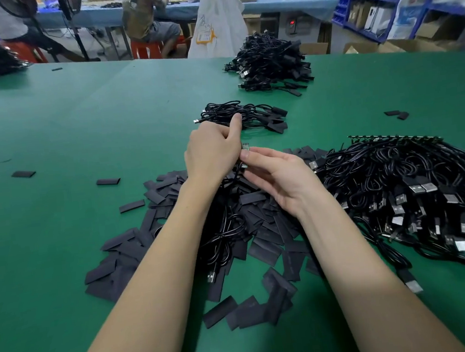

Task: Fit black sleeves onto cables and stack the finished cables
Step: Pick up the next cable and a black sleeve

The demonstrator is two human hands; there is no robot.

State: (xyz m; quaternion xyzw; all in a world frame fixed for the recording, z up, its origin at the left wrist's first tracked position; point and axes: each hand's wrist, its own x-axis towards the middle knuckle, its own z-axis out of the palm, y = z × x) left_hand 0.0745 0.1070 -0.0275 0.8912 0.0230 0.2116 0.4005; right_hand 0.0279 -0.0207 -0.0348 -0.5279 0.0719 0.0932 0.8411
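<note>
Two hands meet over the green table (pixel 59 220). The left hand (pixel 212 152) is curled round one cable (pixel 225 233), near its small end piece with pins (pixel 245 146). The right hand (pixel 280 179) pinches that end piece with its fingertips. The cable hangs down onto a big heap of flat black sleeves (pixel 261 247), too many to count. Right of the hands lies one big pile of cables (pixel 415 195). Farther away sit two stacks of done cables: a small one (pixel 248 114) and, beyond it, a bigger one (pixel 271 64). A few loose sleeves (pixel 23 173) lie on the left.
</note>
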